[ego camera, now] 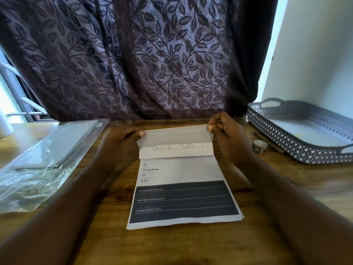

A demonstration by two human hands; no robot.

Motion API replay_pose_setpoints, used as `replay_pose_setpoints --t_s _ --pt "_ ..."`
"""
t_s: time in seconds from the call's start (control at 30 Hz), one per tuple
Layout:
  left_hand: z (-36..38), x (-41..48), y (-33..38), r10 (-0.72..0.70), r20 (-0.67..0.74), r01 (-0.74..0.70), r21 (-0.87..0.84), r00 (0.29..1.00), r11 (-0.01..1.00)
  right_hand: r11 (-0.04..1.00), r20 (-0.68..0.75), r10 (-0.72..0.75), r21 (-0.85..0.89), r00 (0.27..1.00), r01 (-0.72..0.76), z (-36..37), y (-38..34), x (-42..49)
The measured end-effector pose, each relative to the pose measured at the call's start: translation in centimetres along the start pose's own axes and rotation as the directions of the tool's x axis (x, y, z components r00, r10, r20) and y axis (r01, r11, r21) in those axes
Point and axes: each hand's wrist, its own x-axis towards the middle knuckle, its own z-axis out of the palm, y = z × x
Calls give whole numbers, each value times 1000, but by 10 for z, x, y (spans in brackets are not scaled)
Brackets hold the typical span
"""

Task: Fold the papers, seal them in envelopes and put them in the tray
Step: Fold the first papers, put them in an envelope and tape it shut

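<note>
I am observing the left hand (122,139) and right hand (227,129), fingers (210,128) curled, pinching the folded-over top corners of the paper (179,169); uneven pressing is risking a skewed crease.

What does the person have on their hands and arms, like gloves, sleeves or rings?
No gloves and no sleeves show: the left hand and right hand are bare, and both forearms are bare to the picture's edge. No ring, watch or bracelet shows. Thumbnails look short, unpainted.
</note>
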Motion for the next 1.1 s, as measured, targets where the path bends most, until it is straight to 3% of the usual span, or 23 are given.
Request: replay_pose_setpoints --t_s 0.1,0.17,0.23,0.3,0.57,0.7,0.8,1.0,1.1 --pt "1 1 4 -1 -40 -2 -81 999 997 1000 -11 25 12 1000 -25 0 0 1" --pt "5 2 4 -70 -28 62 -245 997 968 998 -27 54 37 998 -53 0 1 1" --pt "9 2 4 -180 70 191 -499 981 845 991 -33 100 91 994 -96 2 2 0" --pt "11 2 2 -235 165 286 -623 958 728 986 -21 124 117 992 -121 3 3 0" --pt "16 1 -1 -337 232 397 -700 913 594 923 30 243 300 969 -241 3 3 0" --pt "18 0 3 -430 263 448 -792 864 415 769 164 387 485 908 -415 0 4 -3" --pt "16 3 5 -483 256 446 -831 838 333 778 232 366 455 901 -433 -1 7 0" --pt "17 4 4 -487 293 464 -842 823 277 790 331 287 449 899 -418 3 5 0" --pt "21 5 4 -474 297 461 -842 829 279 768 291 330 470 898 -435 4 3 2"
